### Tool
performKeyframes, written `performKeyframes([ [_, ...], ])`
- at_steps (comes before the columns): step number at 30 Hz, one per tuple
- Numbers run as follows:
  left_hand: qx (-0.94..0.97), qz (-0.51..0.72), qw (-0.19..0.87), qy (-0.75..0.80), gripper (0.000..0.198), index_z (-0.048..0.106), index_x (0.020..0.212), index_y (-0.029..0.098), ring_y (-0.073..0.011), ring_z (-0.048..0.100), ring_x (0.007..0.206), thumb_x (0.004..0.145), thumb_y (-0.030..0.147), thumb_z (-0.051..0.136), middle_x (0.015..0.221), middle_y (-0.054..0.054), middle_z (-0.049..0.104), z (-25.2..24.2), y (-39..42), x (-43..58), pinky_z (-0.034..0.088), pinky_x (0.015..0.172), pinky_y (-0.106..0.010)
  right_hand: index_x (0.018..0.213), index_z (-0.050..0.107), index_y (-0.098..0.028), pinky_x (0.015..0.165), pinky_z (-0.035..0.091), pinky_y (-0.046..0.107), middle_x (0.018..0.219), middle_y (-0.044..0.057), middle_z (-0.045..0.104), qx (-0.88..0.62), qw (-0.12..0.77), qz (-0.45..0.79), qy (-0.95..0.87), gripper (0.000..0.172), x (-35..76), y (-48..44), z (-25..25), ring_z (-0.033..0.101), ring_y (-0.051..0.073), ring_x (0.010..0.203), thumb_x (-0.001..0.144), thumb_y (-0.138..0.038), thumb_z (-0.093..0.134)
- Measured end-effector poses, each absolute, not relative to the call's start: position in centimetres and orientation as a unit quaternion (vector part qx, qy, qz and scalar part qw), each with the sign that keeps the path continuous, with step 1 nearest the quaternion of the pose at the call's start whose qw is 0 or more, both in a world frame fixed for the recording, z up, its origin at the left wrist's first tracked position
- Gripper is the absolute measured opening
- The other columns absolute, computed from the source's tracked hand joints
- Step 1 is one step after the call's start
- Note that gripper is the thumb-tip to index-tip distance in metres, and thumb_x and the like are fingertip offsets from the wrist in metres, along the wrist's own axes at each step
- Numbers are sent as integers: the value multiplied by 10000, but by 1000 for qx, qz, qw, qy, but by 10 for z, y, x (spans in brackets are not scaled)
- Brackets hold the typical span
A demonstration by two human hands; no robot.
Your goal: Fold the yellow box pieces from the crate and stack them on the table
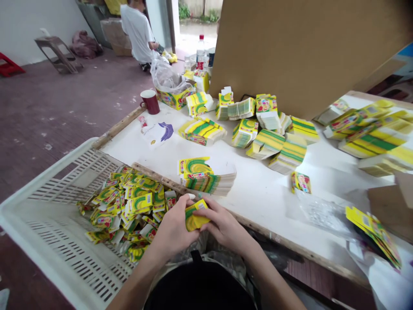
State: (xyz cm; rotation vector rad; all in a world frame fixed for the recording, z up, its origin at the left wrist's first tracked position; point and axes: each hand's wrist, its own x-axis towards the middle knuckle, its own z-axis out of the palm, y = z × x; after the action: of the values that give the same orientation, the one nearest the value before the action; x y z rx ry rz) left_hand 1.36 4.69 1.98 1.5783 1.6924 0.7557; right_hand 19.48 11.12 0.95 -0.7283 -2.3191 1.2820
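Yellow carton (195,218) in both hands (176,226)

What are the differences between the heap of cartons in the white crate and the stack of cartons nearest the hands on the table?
The heap lies in the crate; the stack rests on the table.
The heap is jumbled at many angles, while the stack is closely layered.
The heap spreads wider than the compact stack.
Both show yellow and green print.
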Motion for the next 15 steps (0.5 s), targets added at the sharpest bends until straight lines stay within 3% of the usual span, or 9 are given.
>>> performKeyframes([
  [4,638,273,356,626,660,342,1215,249,-197,641,951,668,199,709,1084,-22,638,28,51,13,502,814,-308,1156,653,-240,1054,399,384,1366,95,508,-240,173,487,-822,293,198,116,25,491,239,1248,866,-218,618],
  [9,642,278,323,637,606,344,1225,254,-205,624,1022,717,211,671,1130,-38,628,30,53,12,486,860,-324,1092,691,-229,1022,422,415,1343,115,526,-323,239,454,-795,284,183,109,16,522,267,1212,816,-170,658],
  [15,608,261,371,652,706,311,1255,251,-206,646,976,676,246,714,1115,-31,644,30,46,2,500,844,-333,1060,698,-236,1008,426,372,1283,92,557,-217,206,489,-819,208,182,120,23,543,228,1177,866,-235,623],
])
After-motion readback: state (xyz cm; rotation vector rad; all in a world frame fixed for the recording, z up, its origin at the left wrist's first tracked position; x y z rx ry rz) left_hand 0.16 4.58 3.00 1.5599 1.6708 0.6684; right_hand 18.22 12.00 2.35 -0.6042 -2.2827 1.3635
